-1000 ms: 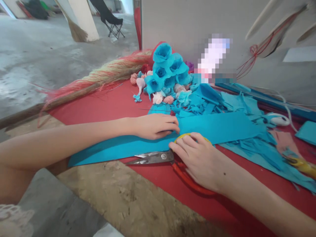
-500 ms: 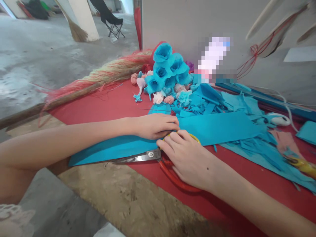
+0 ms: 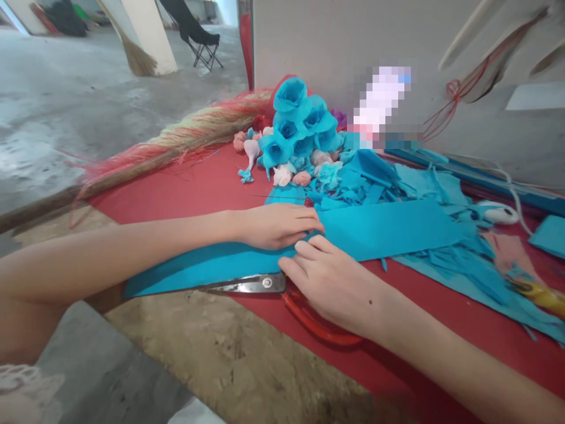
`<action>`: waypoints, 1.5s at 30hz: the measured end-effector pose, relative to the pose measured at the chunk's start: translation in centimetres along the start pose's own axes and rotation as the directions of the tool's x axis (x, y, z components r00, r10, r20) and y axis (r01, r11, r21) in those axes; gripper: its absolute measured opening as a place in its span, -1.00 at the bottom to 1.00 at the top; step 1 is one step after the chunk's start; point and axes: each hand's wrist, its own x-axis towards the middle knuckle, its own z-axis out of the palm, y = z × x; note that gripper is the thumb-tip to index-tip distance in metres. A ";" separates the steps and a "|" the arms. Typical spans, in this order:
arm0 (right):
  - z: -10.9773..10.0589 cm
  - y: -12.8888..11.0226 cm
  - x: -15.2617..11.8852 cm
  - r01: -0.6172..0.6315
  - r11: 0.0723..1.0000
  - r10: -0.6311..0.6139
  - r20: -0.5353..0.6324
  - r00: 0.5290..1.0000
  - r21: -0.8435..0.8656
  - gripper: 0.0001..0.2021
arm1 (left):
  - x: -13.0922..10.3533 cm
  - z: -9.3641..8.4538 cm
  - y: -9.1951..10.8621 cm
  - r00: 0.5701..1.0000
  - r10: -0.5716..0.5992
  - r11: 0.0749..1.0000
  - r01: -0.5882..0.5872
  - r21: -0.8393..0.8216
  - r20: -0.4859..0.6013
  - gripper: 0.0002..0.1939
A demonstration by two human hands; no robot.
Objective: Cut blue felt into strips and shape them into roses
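Observation:
A long folded strip of blue crepe paper lies slantwise across the red surface. My left hand rests on its middle, with fingers and thumb drawn together on the paper. Just below, my right hand is closed around the handles of a pair of scissors, its curled fingertips close to the paper's lower edge. The metal blades point left along that edge, their tips partly hidden. A red handle loop shows under my right palm; the other loop is hidden by my hand.
Blue paper flowers stand behind, with small pink and white ones around them. Blue scraps are heaped to the right, near a white and blue object. A pink-stranded bundle lies along the far left edge.
My right hand has shifted slightly, and the yellow handle loop that showed above it is now hidden. The scissors' pivot has moved a little left and down. My left hand is almost still.

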 end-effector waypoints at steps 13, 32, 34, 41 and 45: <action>-0.6 0.1 -0.5 -0.018 0.994 0.010 0.080 0.997 0.107 -0.68 | -0.2 0.1 -0.3 0.956 -0.211 0.974 0.223 0.038 -0.202 -0.74; -1.5 0.6 -4.6 -0.117 0.991 0.117 0.004 0.993 0.060 -0.68 | 9.4 -3.1 2.2 0.978 -0.210 0.946 0.206 -0.251 0.013 -0.65; -2.1 1.1 -5.6 -0.151 0.987 0.150 0.029 0.988 0.053 -0.64 | 10.5 -3.6 2.4 0.975 -0.219 0.934 0.198 -0.296 -0.041 -0.64; -3.1 3.5 -8.0 -0.286 0.958 0.288 0.082 0.954 -0.025 -0.56 | 15.0 -3.6 0.9 0.953 -0.289 0.873 0.222 -0.433 -0.093 -0.72; -2.6 4.1 -8.9 -0.333 0.943 0.333 0.087 0.939 -0.020 -0.52 | 16.6 -4.0 -0.2 0.966 -0.257 0.812 0.215 -0.542 -0.002 -0.70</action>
